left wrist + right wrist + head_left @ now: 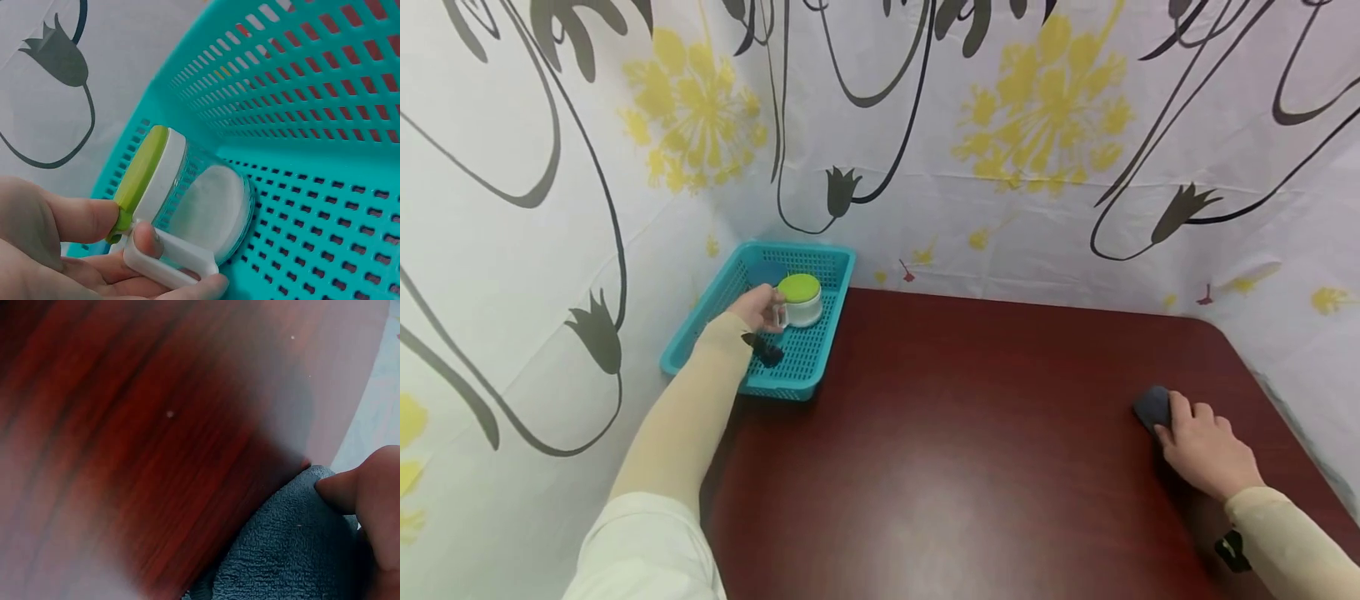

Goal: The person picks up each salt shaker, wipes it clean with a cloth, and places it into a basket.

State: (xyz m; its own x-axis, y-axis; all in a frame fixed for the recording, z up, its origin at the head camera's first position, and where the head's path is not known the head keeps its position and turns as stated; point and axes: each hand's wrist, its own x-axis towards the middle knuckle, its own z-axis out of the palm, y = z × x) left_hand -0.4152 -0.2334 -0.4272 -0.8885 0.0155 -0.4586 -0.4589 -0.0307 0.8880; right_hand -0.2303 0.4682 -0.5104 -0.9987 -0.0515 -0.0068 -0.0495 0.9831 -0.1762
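In the head view my left hand (760, 308) reaches into a turquoise basket (832, 350) and grips a clear jar (805, 312) by its side handle. The left wrist view shows the white handle (165, 267) with a finger through it, while the thumb lies against the green lid (142, 175). The jar stands on the slotted basket floor, and whitish contents (209, 209) show through its wall. Over at the right of the table, my right hand (1206, 446) holds a dark grey-blue cloth (287, 544) on the wood. Thumb and fingers press into its folds.
The glossy dark red table (955, 433) stretches between both hands. A patterned white curtain (910, 125) hangs along the back and left side. Behind the jar, a blue patch (766, 272) shows in the basket. The basket stands at the table's far left corner.
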